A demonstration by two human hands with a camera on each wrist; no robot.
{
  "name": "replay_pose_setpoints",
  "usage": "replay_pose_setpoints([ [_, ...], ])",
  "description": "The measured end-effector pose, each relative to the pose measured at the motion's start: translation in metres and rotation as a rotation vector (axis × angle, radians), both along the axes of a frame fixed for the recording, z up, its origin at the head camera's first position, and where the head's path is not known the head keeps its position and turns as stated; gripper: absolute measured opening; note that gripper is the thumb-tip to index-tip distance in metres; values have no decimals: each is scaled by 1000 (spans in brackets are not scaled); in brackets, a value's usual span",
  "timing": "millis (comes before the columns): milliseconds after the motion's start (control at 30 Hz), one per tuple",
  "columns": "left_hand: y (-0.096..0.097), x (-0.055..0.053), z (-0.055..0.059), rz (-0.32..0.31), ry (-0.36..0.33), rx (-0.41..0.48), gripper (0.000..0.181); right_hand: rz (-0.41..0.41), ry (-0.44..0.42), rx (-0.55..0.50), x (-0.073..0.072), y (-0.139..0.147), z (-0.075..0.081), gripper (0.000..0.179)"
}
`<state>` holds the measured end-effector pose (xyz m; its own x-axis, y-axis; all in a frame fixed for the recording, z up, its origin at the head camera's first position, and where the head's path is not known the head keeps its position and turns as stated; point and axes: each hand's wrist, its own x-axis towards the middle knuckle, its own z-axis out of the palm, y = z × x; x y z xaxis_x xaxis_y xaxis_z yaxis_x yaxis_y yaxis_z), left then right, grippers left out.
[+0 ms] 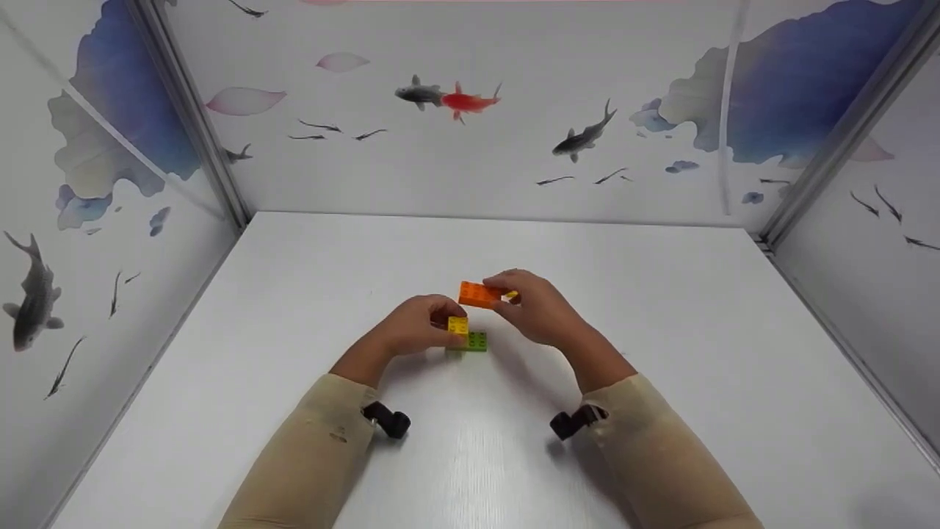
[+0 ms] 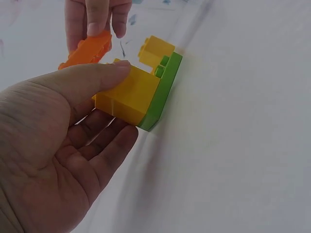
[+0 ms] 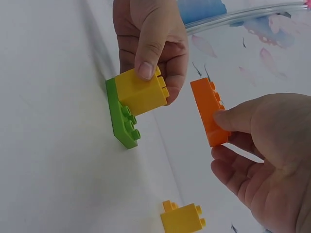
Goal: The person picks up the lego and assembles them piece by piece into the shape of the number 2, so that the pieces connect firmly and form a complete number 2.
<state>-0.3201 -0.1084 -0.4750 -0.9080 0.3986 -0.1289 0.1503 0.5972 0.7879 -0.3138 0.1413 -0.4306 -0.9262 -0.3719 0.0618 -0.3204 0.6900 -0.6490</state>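
My left hand (image 1: 413, 325) grips a yellow building block (image 3: 141, 94), thumb on one side and fingers on the other. That block sits upright on one end of a flat green brick (image 1: 478, 343), whose remaining studs show beside it. My right hand (image 1: 542, 307) pinches an orange brick (image 1: 477, 294) between thumb and fingers. The orange brick is held above and behind the green one, apart from it, its studs facing up in the head view. A second yellow block (image 3: 182, 218), stepped in shape, stands beyond, mostly hidden behind my right hand in the head view.
All this is on a white table (image 1: 470, 455) with walls at the back and both sides. The back wall (image 1: 470, 169) carries painted fish and petals. Black wrist mounts (image 1: 388, 420) stick out inward from the beige sleeves (image 1: 308, 455).
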Motion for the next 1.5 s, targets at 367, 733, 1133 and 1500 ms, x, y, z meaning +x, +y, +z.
replay_pose_setpoints([
  [367, -1, 0, 0, -4, 14, 21, 41, 106, 27, -26, 6, 2, 0, 39],
  [733, -2, 0, 0, -8, 10, 40, 37, 172, 38, -22, 10, 0, -4, 36],
  [1133, -6, 3, 9, 11, 27, 97, 38, 128, -4, 17, 10, -4, -7, 34],
  [1500, -7, 4, 13, 31, 39, 94, 33, 153, 10, 11, 9, -5, -9, 31],
])
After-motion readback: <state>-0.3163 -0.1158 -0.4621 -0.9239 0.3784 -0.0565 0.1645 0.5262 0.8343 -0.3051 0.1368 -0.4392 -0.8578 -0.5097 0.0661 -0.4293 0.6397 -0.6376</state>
